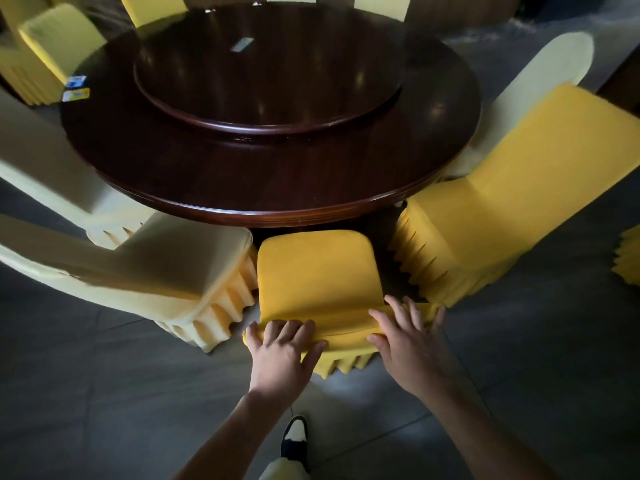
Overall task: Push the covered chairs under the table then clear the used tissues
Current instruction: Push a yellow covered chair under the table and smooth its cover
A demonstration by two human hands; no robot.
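Observation:
The yellow covered chair [317,275] stands right in front of me, its far end just under the rim of the round dark wooden table [277,188]. My left hand [282,351] curls over the near edge of the chair's cover. My right hand [410,336] grips the same edge farther right, fingers spread over the top and thumb underneath. Two small blue-and-white packets [76,88] lie at the table's left edge. A third small light item [242,45] sits on the turntable [270,109]; I cannot tell whether these are tissues.
A pale covered chair [145,268] stands close on the left, another behind it [52,168]. A yellow chair [502,202] angles out on the right, with a pale one [540,84] beyond. More chairs ring the far side. Grey tiled floor [104,393] lies below, my shoe [294,438] on it.

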